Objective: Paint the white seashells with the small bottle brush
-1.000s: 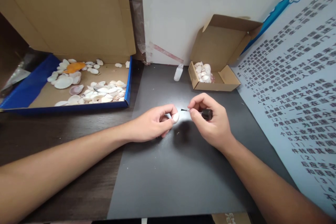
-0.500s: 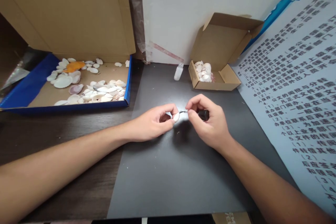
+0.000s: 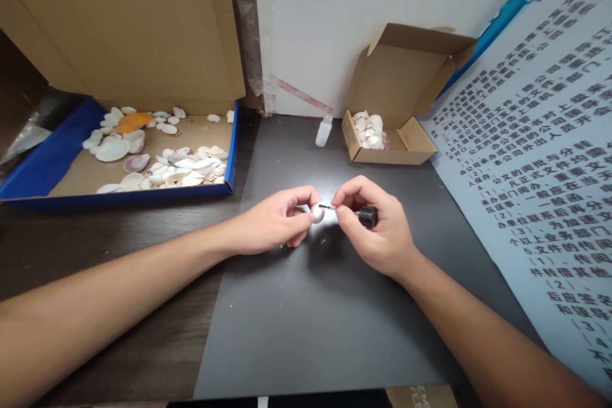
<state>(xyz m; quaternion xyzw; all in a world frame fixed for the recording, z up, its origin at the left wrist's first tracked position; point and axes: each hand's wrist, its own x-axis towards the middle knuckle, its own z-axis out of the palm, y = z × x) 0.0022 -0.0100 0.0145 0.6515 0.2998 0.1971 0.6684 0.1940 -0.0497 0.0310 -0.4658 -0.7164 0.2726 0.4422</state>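
Between the thumb and fingertips of my left hand (image 3: 280,220) is a small white seashell (image 3: 317,213), its face turned to the right. My right hand (image 3: 375,223) pinches the thin stem of a small brush with a black cap (image 3: 368,217) as its handle. The dark bristle tip lies against or just over the shell's face; I cannot tell whether it touches. Beyond my hands stands a small uncapped bottle (image 3: 324,132), clear at the neck and whitish below.
At left, an open blue-edged cardboard box (image 3: 233,153) holds many loose shells and one orange shell (image 3: 132,122). A smaller open cardboard box (image 3: 421,150) with white shells stands behind my right hand. A dark grey mat (image 3: 258,325) lies beneath my hands. A printed sheet (image 3: 549,172) rises at right.
The shell has turned in my left fingers and shows a rounder face. The brush tip is now over that face, and the cap in my right hand shows more. The bottle and boxes stay put.
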